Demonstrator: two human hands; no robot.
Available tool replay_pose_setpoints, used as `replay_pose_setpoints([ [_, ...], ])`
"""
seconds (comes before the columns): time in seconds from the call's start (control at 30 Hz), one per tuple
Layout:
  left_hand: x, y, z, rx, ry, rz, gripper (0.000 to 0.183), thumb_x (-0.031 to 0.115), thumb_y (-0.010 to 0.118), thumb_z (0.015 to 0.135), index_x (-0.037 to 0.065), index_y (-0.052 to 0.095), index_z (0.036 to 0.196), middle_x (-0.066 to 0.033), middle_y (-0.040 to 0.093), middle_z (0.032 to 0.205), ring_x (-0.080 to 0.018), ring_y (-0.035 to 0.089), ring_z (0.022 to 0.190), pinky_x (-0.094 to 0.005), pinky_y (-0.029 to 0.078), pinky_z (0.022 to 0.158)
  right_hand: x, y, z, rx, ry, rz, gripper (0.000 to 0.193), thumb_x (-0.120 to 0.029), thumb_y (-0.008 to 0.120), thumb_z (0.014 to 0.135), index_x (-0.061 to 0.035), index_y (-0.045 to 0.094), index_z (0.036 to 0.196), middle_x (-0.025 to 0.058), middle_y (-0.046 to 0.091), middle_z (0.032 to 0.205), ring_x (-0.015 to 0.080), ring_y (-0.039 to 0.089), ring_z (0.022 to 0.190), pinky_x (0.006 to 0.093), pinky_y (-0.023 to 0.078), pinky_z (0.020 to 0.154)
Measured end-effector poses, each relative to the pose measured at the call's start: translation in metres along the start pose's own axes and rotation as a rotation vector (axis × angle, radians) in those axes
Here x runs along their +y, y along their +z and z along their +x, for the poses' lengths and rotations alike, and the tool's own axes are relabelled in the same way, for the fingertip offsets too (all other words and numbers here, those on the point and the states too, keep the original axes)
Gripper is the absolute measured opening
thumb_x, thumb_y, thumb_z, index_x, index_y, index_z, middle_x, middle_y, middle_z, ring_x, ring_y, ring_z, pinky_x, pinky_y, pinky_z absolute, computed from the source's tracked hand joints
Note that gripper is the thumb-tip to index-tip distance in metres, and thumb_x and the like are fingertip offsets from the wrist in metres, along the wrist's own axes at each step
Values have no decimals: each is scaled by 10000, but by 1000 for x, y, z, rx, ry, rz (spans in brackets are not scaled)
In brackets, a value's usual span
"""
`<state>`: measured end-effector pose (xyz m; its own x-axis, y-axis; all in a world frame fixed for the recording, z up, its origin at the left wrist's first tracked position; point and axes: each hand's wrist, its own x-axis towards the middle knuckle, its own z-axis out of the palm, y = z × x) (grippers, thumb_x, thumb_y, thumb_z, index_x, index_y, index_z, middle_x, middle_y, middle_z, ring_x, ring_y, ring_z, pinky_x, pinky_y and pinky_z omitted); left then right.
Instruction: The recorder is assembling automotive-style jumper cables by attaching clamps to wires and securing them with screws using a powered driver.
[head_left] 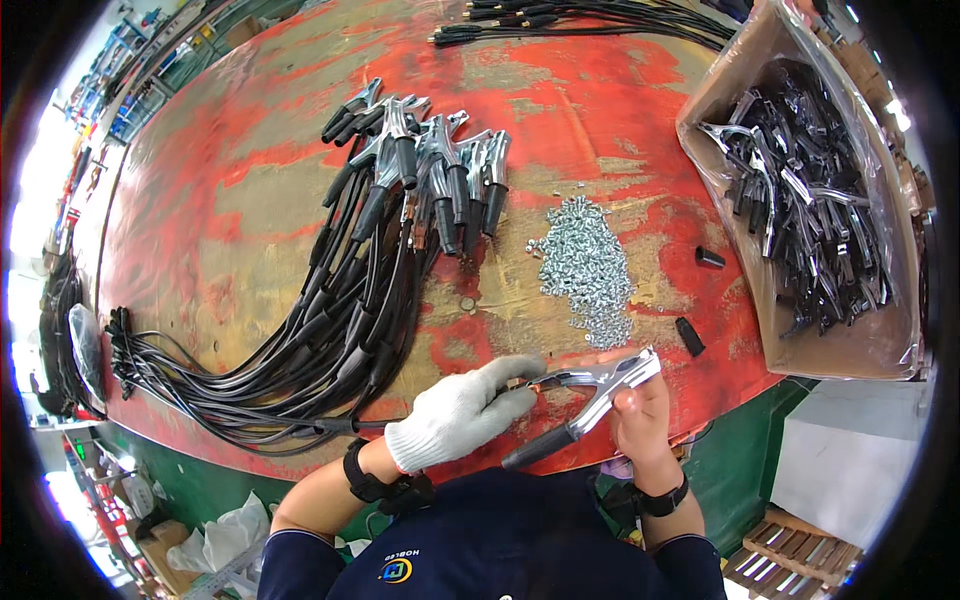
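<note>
My left hand (462,412), in a white knitted glove, is closed around the end of a black cable (368,426). A coppery bit (517,383) shows at its fingertips, against one handle of a silver earth clamp (598,388). My bare right hand (643,418) grips this clamp near its jaw end. The clamp's other handle wears a black sleeve (540,446) and points down toward my body. Just beyond the hands lies a heap of small shiny screws and nuts (585,265). Two loose black sleeves, one upright-lying (689,337) and one farther off (710,258), rest right of it.
Left of the heap, finished-looking clamps (440,165) lie bunched with their black cables (300,365) on the worn red table (230,230). A lined cardboard box (715,185) of black-handled clamps stands at right. More cables (590,22) lie along the far edge.
</note>
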<state>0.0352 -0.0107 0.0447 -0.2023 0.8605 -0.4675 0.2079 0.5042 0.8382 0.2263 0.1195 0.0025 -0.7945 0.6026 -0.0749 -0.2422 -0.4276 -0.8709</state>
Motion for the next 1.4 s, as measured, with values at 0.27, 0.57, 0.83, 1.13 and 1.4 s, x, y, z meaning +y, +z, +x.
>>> replay_pose_setpoints([
  [0.27,-1,0,-4,-5,20,66,327,254,586,908,106,617,1198,-142,684,931,-236,676,821,-333,512,738,-1,10,-12,74,-56,-71,404,-169,655,894,3,472,1210,154,567,1196,259,566,1129,406,437,983],
  [0.57,2,-2,-4,-13,19,69,316,254,582,910,97,625,1181,-136,689,915,-228,679,812,-328,514,734,-2,14,-14,106,-121,-110,403,-173,660,896,4,480,1211,136,577,1177,222,565,1113,380,432,981],
  [0.83,-1,-1,-2,-17,31,50,309,249,581,915,93,628,1177,-131,689,905,-205,676,794,-319,513,728,-7,22,-14,132,-121,-94,424,-214,677,893,5,490,1205,132,584,1159,220,577,1093,372,439,965],
  [1.13,-6,1,4,-42,145,60,313,223,531,937,74,596,1204,-141,679,894,-239,682,825,-339,512,747,-9,14,-11,133,14,-131,532,-332,717,847,29,488,1164,115,593,1090,285,610,1061,455,479,938],
  [1.4,-21,-2,23,-86,-34,-39,329,243,498,958,32,583,1196,-119,683,865,-194,671,771,-341,505,679,4,-7,19,140,105,-348,325,-205,576,940,23,530,1167,103,621,1078,162,593,1012,331,469,897],
])
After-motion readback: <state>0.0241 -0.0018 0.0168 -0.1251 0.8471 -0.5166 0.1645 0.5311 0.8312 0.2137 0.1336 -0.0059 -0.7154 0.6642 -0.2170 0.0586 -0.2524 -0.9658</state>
